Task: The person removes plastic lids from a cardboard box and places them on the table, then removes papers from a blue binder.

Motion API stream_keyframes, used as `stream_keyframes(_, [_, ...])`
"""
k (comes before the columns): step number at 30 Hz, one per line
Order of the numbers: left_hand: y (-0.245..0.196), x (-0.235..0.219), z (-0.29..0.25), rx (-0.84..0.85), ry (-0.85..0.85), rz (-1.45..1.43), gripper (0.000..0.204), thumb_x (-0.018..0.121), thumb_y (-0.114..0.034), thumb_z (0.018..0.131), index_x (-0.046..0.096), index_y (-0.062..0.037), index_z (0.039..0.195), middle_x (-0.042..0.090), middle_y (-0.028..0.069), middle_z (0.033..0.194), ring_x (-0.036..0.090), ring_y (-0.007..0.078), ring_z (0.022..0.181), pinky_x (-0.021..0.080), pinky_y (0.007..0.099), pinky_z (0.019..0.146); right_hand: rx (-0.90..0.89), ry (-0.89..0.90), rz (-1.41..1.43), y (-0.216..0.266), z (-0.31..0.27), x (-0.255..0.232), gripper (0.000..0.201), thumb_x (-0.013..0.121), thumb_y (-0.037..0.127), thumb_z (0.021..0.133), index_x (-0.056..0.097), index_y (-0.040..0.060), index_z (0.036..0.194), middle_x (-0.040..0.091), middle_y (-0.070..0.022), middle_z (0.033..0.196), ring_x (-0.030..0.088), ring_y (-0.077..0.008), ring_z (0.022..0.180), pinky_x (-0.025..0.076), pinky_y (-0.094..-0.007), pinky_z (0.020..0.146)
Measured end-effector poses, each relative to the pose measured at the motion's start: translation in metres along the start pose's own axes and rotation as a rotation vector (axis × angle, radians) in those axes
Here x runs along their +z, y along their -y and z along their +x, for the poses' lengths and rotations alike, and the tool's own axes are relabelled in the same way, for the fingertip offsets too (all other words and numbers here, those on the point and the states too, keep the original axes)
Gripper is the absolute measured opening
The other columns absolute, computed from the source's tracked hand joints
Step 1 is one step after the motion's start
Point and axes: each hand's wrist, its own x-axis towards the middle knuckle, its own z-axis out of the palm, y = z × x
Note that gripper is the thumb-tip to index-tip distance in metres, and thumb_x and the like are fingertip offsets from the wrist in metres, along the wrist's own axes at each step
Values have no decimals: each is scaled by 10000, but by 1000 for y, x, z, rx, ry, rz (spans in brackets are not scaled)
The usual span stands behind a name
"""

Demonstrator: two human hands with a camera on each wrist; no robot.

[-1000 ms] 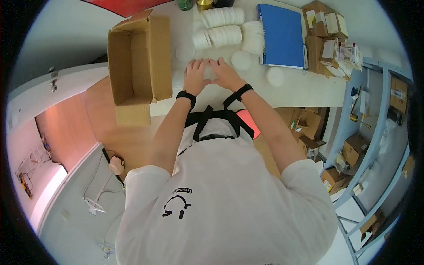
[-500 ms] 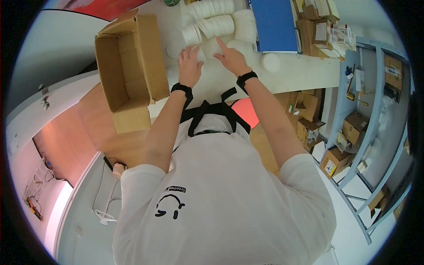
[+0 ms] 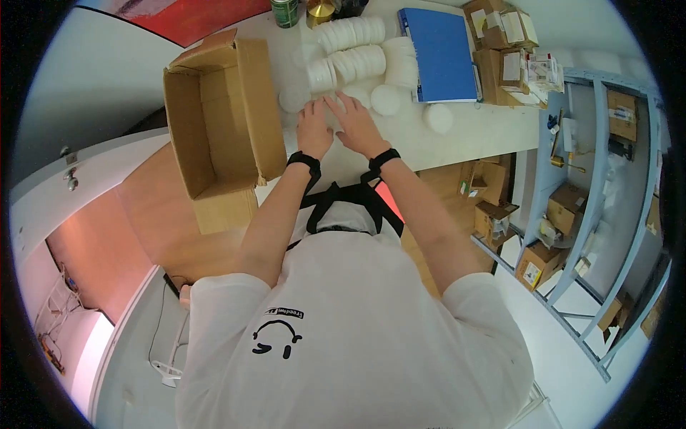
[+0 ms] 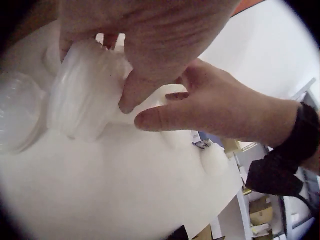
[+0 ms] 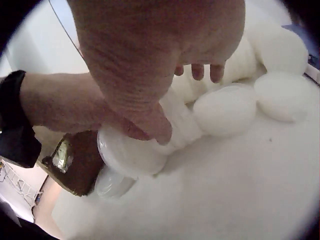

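On the white table [image 3: 493,139], my left hand [image 3: 314,132] holds a stack of round, translucent white plastic lids [image 4: 82,95] lying on its side. Its thumb lies along one side of the stack, while the other fingers are partly hidden behind it. My right hand [image 3: 359,129] straddles the same stack close beside the left hand, its thumb touching the lids in the right wrist view. One lid's flat round face [image 5: 132,155] shows at the near end of the stack. Another clear lid [image 4: 20,110] lies to the left of it.
An open cardboard box [image 3: 225,118] stands at the left. Rows of stacked white lids [image 3: 357,64] lie beyond the hands, beside a blue folder [image 3: 443,57]. Single round piles [image 3: 438,118] sit on the right. Small boxes [image 3: 511,68], a green can [image 3: 284,13] and a gold tin [image 3: 319,13] stand farther back.
Half a second ago the right hand was apart from the left, index finger extended. It has moved back left, and both hands are now together at the stack. The head view has shifted slightly.
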Motion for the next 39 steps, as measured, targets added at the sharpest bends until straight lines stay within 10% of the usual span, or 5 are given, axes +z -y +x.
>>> stream_keyframes(6, [18, 10, -2, 15, -30, -38, 710, 703, 34, 730, 427, -43, 1380, 474, 205, 1364, 444, 431, 1256, 376, 493, 1074, 428, 43, 217, 9, 6, 14, 895, 823, 87, 689, 364, 120, 1456, 414, -207, 1402, 542, -435, 1164, 502, -454, 946])
stream_keyframes(12, [8, -9, 1, 249, 58, -9, 792, 697, 38, 722, 397, -92, 1444, 472, 185, 1409, 412, 413, 1312, 369, 482, 1107, 230, 144, 275, 0, -7, 6, 901, 830, 78, 675, 361, 104, 1444, 423, -197, 1393, 531, -430, 1181, 502, -451, 953])
stream_keyframes(18, [17, -2, 13, 132, 263, -55, 815, 691, 15, 712, 404, -122, 1462, 459, 154, 1439, 392, 405, 1335, 375, 474, 1108, 220, 196, 308, 1, -16, -13, 909, 800, -4, 670, 356, 92, 1457, 407, -206, 1449, 511, -416, 1229, 483, -455, 991])
stream_keyframes(27, [23, 12, 4, 80, -78, -95, 545, 687, -126, 778, 549, -79, 1303, 559, 159, 1225, 489, 380, 1194, 442, 468, 996, 316, -68, 402, -36, -15, -11, 886, 808, 119, 747, 335, 57, 1493, 429, -194, 1454, 513, -393, 1244, 498, -431, 938])
stream_keyframes(39, [27, 21, 8, 31, -124, -109, 185, 723, -167, 816, 638, -43, 924, 605, 160, 1074, 521, 393, 1103, 430, 452, 943, 271, 59, 155, -70, -12, -12, 695, 686, 221, 861, 392, 132, 1484, 477, -237, 1357, 534, -433, 1161, 452, -475, 989])
